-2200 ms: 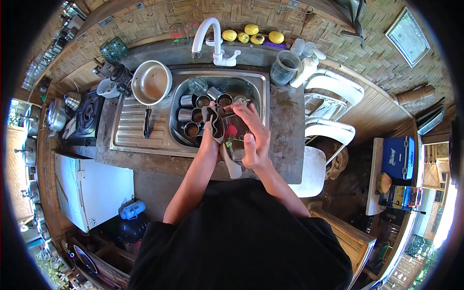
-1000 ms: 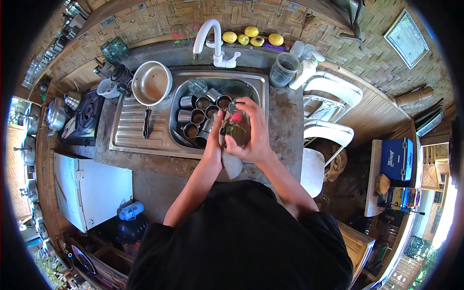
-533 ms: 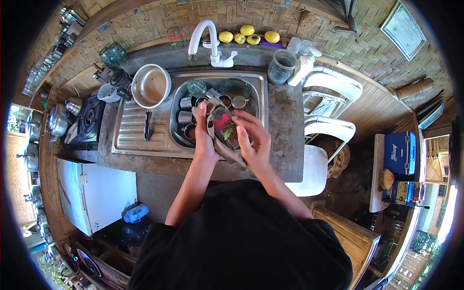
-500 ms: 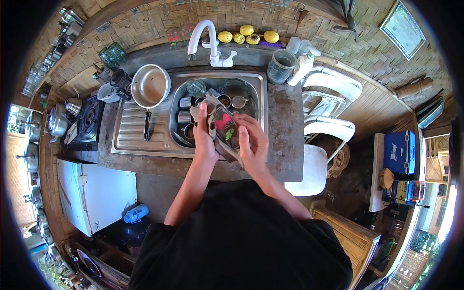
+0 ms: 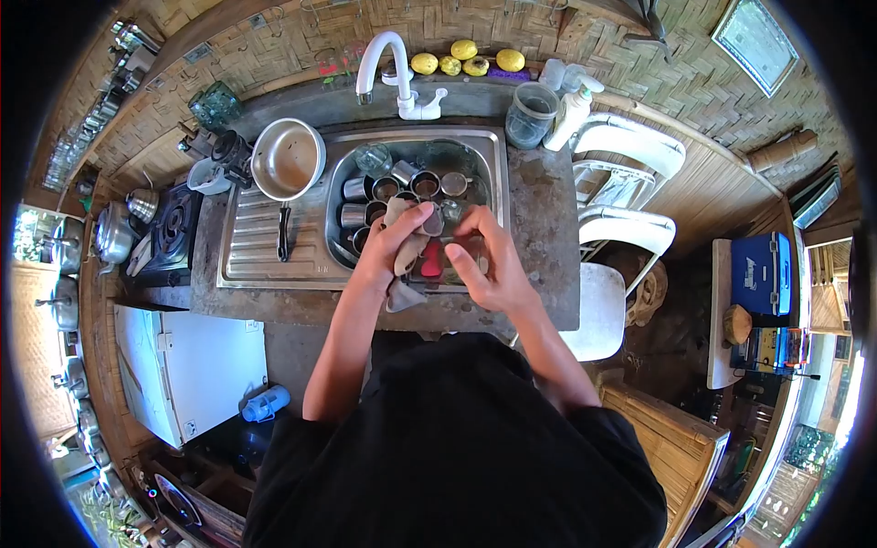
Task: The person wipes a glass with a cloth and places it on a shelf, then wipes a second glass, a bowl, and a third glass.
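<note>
In the middle of the head view, over the sink's front edge, my left hand (image 5: 382, 256) is closed around a greyish-beige cloth (image 5: 402, 290) whose end hangs down. Beside the cloth is what looks like a clear glass with a red pattern (image 5: 430, 260); how it is gripped is partly hidden. My right hand (image 5: 498, 269) is just right of it, thumb and fingers apart and curved, with a gap between them. Below and beyond both hands, the steel sink (image 5: 494, 183) holds several metal cups (image 5: 426, 185) and a glass jar (image 5: 373, 159).
A steel pan (image 5: 289, 160) rests on the drainboard (image 5: 251, 239). Behind the sink are a white faucet (image 5: 393, 68) and several yellow fruits (image 5: 464, 49). A plastic tub (image 5: 532, 116) and pump bottle (image 5: 572, 117) stand at the right, near white chairs (image 5: 630, 237).
My right hand has moved slightly right, its fingers opening away from the clear patterned piece. The cloth now bunches in my left hand, and the patterned piece has turned.
</note>
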The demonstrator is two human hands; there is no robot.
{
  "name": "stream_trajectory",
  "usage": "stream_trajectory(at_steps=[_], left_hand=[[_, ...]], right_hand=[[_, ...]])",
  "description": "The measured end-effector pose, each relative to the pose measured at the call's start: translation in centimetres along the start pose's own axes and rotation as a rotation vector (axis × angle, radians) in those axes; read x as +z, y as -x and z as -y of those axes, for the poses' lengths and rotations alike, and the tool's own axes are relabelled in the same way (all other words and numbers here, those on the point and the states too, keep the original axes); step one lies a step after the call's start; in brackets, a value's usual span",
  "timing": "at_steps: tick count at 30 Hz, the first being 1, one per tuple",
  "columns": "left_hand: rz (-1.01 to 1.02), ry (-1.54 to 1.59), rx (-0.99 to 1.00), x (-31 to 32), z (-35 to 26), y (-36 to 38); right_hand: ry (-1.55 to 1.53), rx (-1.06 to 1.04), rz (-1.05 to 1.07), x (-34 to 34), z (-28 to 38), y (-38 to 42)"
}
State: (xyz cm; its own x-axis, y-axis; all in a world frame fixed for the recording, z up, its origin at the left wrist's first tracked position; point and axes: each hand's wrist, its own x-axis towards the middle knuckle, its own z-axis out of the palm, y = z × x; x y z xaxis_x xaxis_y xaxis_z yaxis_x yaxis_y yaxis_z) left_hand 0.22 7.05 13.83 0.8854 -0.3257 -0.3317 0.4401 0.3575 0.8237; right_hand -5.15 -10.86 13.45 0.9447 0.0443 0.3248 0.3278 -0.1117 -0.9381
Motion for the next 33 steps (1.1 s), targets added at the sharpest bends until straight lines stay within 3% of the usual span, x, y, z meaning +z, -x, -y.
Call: stream_trajectory(at_steps=[1,4,7,10,11,17,18,19,22,25,27,30,33], left_hand=[[0.000,0.004,-0.003,0.1,-0.1,0.1],[-0.026,0.035,0.094,0.1,0.9,-0.5],[-0.125,0.133,0.236,1.4,1.9,0.0],[-0.241,0.120,0.503,3.5,2.7,1.5],[-0.199,0.171,0.543,3.8,3.0,1.7],[-0.027,-0.091,0.200,4.0,1.0,2.7],[0.024,-0.155,0.171,4.0,0.6,2.6],[0.025,-0.376,0.212,3.7,1.1,2.1],[-0.120,-0.430,0.178,3.7,2.4,0.8],[-0.079,-0.345,0.103,3.6,2.3,-0.3],[-0.081,-0.264,0.084,2.9,3.8,-0.8],[-0.150,-0.416,0.161,3.1,5.1,0.2],[-0.270,-0.802,0.271,3.9,5.9,2.1]], right_hand=[[0.041,-0.025,0.064,-0.1,0.2,-0.1],[-0.092,-0.192,-0.056,0.2,-0.7,-0.8],[0.120,-0.314,-0.529,1.3,-1.6,-0.8],[-0.186,0.066,-0.774,3.1,-0.3,-0.7],[-0.226,0.066,-0.790,3.2,0.0,-0.8],[-0.341,0.137,-0.565,1.8,-1.0,-0.1],[-0.249,0.089,-0.503,1.4,-1.1,-0.4],[-0.157,0.043,-0.442,1.0,-1.2,-0.6],[0.012,-0.074,-0.204,1.6,-0.4,0.0],[0.143,-0.215,-0.329,2.6,-1.8,1.0],[0.081,-0.142,-0.255,2.3,-2.7,1.2],[0.104,-0.035,-0.349,2.1,-2.7,1.1],[0.168,0.056,-0.295,0.6,-4.2,0.0]])
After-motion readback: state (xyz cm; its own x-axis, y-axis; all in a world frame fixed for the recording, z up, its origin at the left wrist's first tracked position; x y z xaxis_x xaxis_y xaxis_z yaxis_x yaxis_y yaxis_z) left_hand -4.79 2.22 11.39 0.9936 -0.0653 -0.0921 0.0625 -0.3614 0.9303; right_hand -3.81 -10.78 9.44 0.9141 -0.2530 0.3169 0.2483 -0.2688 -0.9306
